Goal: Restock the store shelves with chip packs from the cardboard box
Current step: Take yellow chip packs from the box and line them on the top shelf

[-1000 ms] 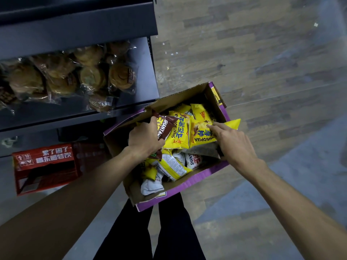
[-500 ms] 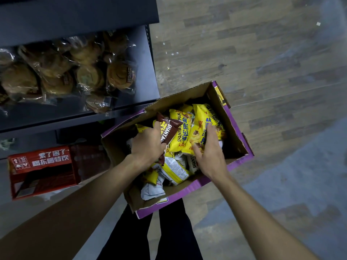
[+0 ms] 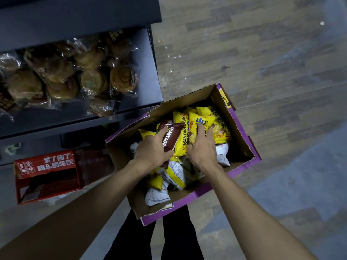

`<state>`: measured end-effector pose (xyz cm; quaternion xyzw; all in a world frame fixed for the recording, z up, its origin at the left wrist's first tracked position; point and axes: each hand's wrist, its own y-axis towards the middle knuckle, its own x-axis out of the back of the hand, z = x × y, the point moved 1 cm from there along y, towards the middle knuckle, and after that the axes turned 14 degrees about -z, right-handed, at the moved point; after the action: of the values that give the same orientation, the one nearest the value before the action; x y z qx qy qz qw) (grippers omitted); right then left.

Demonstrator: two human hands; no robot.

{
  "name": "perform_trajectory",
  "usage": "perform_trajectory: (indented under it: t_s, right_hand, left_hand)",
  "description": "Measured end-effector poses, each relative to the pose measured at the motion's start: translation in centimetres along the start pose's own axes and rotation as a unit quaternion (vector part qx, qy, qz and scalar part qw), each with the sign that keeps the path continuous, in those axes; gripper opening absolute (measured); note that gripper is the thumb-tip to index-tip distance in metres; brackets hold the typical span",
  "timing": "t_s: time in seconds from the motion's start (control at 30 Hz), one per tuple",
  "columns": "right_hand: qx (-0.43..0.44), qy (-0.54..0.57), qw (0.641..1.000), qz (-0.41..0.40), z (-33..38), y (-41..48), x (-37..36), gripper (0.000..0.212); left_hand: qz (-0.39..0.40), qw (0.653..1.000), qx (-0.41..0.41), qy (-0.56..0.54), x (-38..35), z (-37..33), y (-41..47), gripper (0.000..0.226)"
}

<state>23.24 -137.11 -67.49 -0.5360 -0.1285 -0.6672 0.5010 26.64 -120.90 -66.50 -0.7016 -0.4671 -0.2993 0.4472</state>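
An open cardboard box [image 3: 242, 136] with purple sides stands on the floor at my feet, filled with several yellow, white and brown chip packs. My left hand [image 3: 150, 152] grips a brown chip pack [image 3: 171, 136] held upright inside the box. My right hand [image 3: 201, 147] reaches in beside it, fingers curled around a yellow chip pack [image 3: 204, 121] near the middle of the pile. Dark store shelves [image 3: 146, 53] rise to the left of the box.
The shelf holds bagged round pastries [image 3: 90, 72]. A red printed carton [image 3: 47, 175] lies on the floor under the shelves, left of the box. Wood-look flooring [image 3: 262, 62] stretches to the right. My dark trouser legs [image 3: 169, 241] show below the box.
My right hand moved from the box's right rim into the box and closed on a yellow pack. My left hand kept holding the brown pack. The right flap of the box folded back.
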Motion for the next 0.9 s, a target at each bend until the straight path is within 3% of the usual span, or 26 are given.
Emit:
perform_trajectory:
  t_s: [0.07, 0.17, 0.33, 0.53, 0.67, 0.9]
  right_hand:
    - [0.039, -0.013, 0.997, -0.058, 0.1, -0.7, 0.7, 0.090]
    - [0.074, -0.046, 0.988, -0.131, -0.7, -1.5, 0.8, 0.087]
    - [0.032, -0.247, 0.965, -0.078, -3.0, -1.5, -1.3, 0.092]
    - [-0.005, -0.245, 0.969, -0.035, -2.4, -0.1, -2.5, 0.095]
    - [0.022, -0.291, 0.956, -0.041, -1.7, 0.4, -1.2, 0.079]
    - [0.027, -0.182, 0.982, -0.043, 1.4, -1.7, 4.0, 0.083]
  left_hand:
    - [0.028, 0.999, 0.015, -0.020, 0.8, -0.3, 0.6, 0.088]
    - [-0.046, 0.998, -0.006, -0.037, 1.0, -1.0, 0.6, 0.079]
    - [-0.083, 0.996, -0.001, 0.013, -1.3, -1.1, -0.2, 0.084]
    - [-0.062, 0.997, 0.020, 0.032, -1.3, -0.6, 0.8, 0.089]
    - [-0.033, 0.996, 0.042, 0.066, -0.1, -0.9, 1.0, 0.085]
    - [-0.034, 0.997, 0.039, 0.055, 3.1, -1.9, -1.1, 0.082]
